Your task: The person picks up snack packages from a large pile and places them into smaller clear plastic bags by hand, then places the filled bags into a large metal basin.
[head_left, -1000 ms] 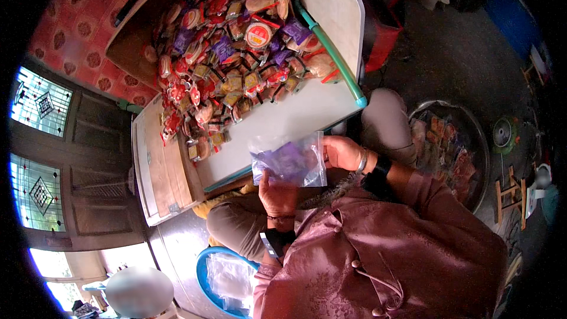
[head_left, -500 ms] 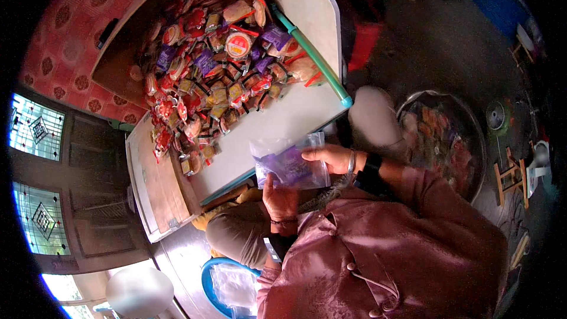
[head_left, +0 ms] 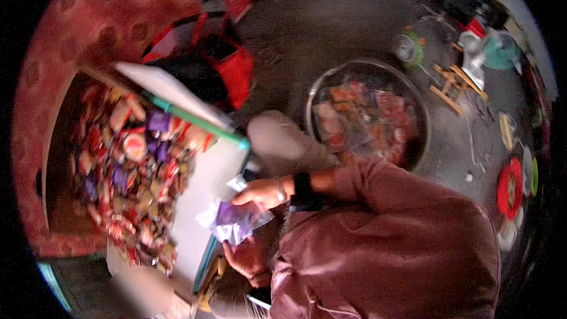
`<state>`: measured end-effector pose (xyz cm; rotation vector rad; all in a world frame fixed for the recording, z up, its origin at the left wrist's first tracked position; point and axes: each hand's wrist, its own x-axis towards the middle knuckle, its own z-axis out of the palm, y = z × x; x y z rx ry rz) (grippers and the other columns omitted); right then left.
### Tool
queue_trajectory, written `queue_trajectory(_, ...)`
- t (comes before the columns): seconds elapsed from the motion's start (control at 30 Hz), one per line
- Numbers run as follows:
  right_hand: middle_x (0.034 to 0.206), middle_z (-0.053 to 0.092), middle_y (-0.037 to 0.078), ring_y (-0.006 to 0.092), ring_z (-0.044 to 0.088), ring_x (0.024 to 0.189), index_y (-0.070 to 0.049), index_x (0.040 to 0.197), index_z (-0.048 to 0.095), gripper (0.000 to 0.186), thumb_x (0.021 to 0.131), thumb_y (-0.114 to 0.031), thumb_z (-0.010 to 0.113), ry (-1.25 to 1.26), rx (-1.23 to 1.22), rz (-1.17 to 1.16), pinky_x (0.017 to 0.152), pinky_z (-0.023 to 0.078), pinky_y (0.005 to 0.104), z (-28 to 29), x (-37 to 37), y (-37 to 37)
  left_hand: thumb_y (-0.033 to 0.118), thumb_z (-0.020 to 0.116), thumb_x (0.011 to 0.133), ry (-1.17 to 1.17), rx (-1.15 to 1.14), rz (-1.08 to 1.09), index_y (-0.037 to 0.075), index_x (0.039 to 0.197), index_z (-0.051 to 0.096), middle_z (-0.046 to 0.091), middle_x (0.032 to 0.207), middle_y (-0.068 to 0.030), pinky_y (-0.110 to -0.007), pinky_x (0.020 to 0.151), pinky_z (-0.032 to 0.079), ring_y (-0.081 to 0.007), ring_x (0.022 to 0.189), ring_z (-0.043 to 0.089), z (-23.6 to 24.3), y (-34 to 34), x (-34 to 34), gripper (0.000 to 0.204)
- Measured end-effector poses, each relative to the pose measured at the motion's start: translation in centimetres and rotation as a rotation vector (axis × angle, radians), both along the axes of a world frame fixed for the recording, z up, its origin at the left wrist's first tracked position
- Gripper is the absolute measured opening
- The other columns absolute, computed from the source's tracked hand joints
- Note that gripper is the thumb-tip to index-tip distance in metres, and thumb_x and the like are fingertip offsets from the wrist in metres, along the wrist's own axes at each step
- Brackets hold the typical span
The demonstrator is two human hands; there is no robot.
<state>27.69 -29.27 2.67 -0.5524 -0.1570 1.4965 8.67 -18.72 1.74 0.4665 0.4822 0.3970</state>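
A clear plastic bag (head_left: 206, 217) with a purple packet (head_left: 229, 215) inside is held in front of me, over the near edge of the white tabletop. My right hand (head_left: 264, 193), with a bracelet and a dark wristband, is closed on the bag's upper right side, thumb on top. Below the bag, my left hand (head_left: 247, 258) grips its lower edge, thumb up; its other fingers are mostly hidden. Left of the hands lies a big heap of small wrapped snacks (head_left: 134, 146), red, purple and tan, against the raised wooden side.
A green pole (head_left: 204, 127) runs along the tabletop's far edge. On the floor to the right stands a wide round metal basin (head_left: 426, 119) of wrapped packets. Beyond are a red-and-black bag (head_left: 233, 77), a small fan (head_left: 407, 47), a wooden stand (head_left: 447, 99) and a red basket (head_left: 510, 188).
My view has swung right, bringing the basin and floor items toward the middle. Both hands still hold the bag, which now looks more crumpled and tilted.
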Motion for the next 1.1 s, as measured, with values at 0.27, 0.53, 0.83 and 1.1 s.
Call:
queue_trajectory(0.27,0.100,0.063,0.006,0.0191,0.062,0.092,-0.002,0.110,0.055,0.027,0.089,-0.019,0.055,-0.142,0.133,-0.461,0.084,0.051,0.0387,5.7,4.5,-6.9,0.027,0.040,0.095,-0.078,-0.166,-0.054,0.008,0.128,0.047,0.052,0.127,-0.0066,-0.037,0.101,0.035,-0.0198,0.113,0.051,-3.4,1.3,-1.3,0.039)
queue_trajectory(0.53,0.112,0.059,0.010,0.0236,0.057,0.104,-0.004,0.109,0.057,0.024,0.092,-0.020,0.050,-0.326,0.113,-0.894,0.093,0.043,0.0448,7.5,10.4,-24.2,0.023,0.042,0.094,-0.027,-0.212,-0.080,0.006,0.127,0.046,0.053,0.126,-0.0061,-0.037,0.101,0.036,-0.0186,0.111,0.052,-5.4,2.3,-2.0,0.037)
queue_trajectory(0.83,0.113,0.056,0.009,0.0226,0.053,0.103,-0.003,0.113,0.053,0.029,0.093,-0.022,0.048,-0.570,-0.753,-1.213,0.092,0.041,0.0384,-4.4,8.1,-42.4,0.021,0.039,0.095,0.021,-0.258,-0.110,0.005,0.126,0.047,0.054,0.125,-0.0080,-0.036,0.102,0.035,-0.0196,0.111,0.053,-5.7,2.2,-1.8,0.035)
queue_trajectory(1.1,0.106,0.056,0.008,0.0213,0.053,0.096,-0.004,0.109,0.053,0.027,0.092,-0.024,0.048,0.165,-1.095,-1.467,0.085,0.042,0.0370,-17.7,-1.0,-49.0,0.021,0.039,0.095,-0.084,-0.935,0.052,0.003,0.125,0.046,0.054,0.125,-0.0083,-0.037,0.102,0.036,-0.0205,0.110,0.053,-6.4,3.7,-2.1,0.035)
